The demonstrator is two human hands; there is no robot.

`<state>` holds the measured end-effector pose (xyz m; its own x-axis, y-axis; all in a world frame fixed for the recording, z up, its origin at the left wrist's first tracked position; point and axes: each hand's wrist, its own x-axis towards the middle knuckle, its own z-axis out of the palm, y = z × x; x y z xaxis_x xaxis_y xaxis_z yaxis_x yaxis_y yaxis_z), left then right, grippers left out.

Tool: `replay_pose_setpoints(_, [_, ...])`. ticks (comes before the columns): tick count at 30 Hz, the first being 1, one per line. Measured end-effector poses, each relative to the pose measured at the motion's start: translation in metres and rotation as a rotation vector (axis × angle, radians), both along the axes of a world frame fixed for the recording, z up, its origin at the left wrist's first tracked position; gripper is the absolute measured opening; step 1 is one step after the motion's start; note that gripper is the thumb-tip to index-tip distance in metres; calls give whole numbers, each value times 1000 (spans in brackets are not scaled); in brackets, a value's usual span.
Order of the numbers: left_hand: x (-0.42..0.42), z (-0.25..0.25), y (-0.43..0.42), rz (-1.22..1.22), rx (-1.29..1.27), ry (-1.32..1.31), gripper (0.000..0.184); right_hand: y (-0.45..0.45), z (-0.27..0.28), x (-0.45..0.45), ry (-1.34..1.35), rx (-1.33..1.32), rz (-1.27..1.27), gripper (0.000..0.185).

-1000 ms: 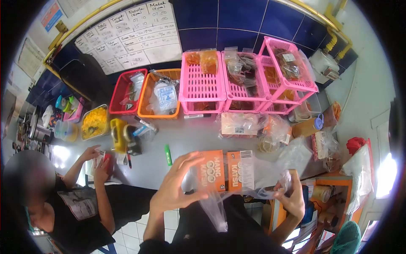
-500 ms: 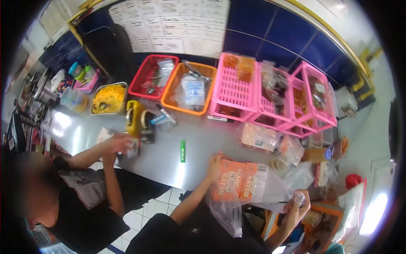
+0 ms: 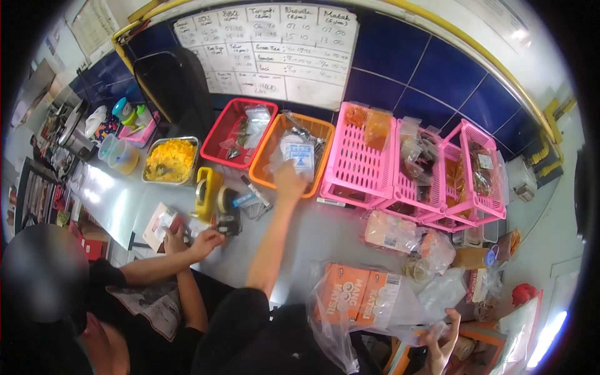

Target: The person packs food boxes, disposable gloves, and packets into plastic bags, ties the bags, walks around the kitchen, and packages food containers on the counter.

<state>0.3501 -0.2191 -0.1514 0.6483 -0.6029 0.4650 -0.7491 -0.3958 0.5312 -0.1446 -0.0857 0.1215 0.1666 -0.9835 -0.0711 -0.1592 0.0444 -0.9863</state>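
My left hand [image 3: 289,181] reaches into the orange basket [image 3: 257,172], at the packets inside. Its fingertips blur against a white packet with blue print [image 3: 300,157], so its grip cannot be made out. At the lower right, my right hand [image 3: 439,347] is closed on the gathered end of a clear plastic bag [image 3: 400,315]. Inside the bag, orange printed boxes [image 3: 353,292] lie side by side near the counter's front edge.
A co-worker's hands [image 3: 190,242] handle a small box beside a yellow tape dispenser [image 3: 208,194]. A red basket [image 3: 215,153], a tray of yellow food [image 3: 170,161] and pink baskets [image 3: 359,165] line the back. Wrapped packets [image 3: 390,231] lie at right.
My left hand has left the bagged boxes and moved up and left into the orange basket. My right hand still holds the bag. The green marker no longer shows where my forearm crosses.
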Motion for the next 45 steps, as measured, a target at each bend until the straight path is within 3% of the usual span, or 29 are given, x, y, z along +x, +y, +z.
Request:
replay_pose_setpoints(1, [15,-5,-2,-11,-12,-3,37,2,6,-5,27,118,95,69])
replay_pose_setpoints(3, [35,-9,-12,-28,627,265,60,8,-1,-15,-55,69,32,65])
replay_pose_setpoints(4, [46,-24,-23,-40,624,253,60,10,-6,-15,-140,39,-20,61])
replay_pose_setpoints(6, [69,-61,-31,-101,805,91,84,8,1,3,-204,105,-122,54])
replay_pose_setpoints(7, [55,-16,-26,-36,649,186,74,5,-6,1,-215,105,-140,50])
replay_pose_setpoints(8, [53,14,-24,-33,664,180,74,1,-10,0,-224,102,-157,47])
replay_pose_setpoints(10, [58,48,-28,-134,579,216,56,-3,-13,4,-229,129,-147,41])
replay_pose_setpoints(11, [68,45,-35,-130,592,218,56,-5,-14,7,-216,151,-160,40])
replay_pose_setpoints(13, [85,32,-47,-52,237,198,51,-10,-11,18,-197,182,-206,37])
replay_pose_setpoints(14, [91,30,-45,-50,237,198,51,-10,-10,22,-197,182,-204,37])
replay_pose_setpoints(16, [95,41,-49,-282,-8,742,50,-16,-6,27,-195,172,-212,32])
replay_pose_setpoints(17, [87,50,-45,-324,-48,793,45,-19,-12,23,-195,167,-217,32])
replay_pose_setpoints(20, [80,71,-29,-415,-84,751,40,-21,-36,2,-232,145,-155,28])
replay_pose_setpoints(23, [72,106,-7,-310,-111,709,40,-25,-42,2,-266,149,-128,28])
replay_pose_setpoints(26, [81,96,-1,-205,-315,598,42,-25,-42,8,-294,161,-224,24])
replay_pose_setpoints(28, [81,107,9,-85,-486,719,40,-24,-46,6,-284,176,-178,25])
replay_pose_setpoints(29, [88,99,11,-156,-618,876,37,-24,-47,6,-287,174,-176,25])
replay_pose_setpoints(32, [84,120,31,-136,-663,939,31,-23,-51,4,-273,180,-193,25])
replay_pose_setpoints(33, [90,117,30,-57,-547,670,28,-22,-52,2,-274,176,-184,26])
replay_pose_setpoints(34, [91,112,30,-53,-548,664,28,-22,-53,2,-276,173,-175,26])
replay_pose_setpoints(36, [87,100,33,3,-26,239,25,-22,-53,4,-300,176,-177,22])
replay_pose_setpoints(38, [86,83,41,-249,245,522,34,-23,-43,15,-325,171,-175,19])
replay_pose_setpoints(39, [87,62,38,-240,239,519,34,-21,-28,28,-293,181,-209,24])
replay_pose_setpoints(41, [91,17,29,-324,764,-96,36,-17,-18,39,-260,188,-230,30])
replay_pose_setpoints(43, [90,18,30,-332,733,-124,39,-17,-17,40,-254,192,-301,27])
replay_pose_setpoints(45, [88,20,32,-341,446,-153,45,-18,-25,16,-274,196,-214,30])
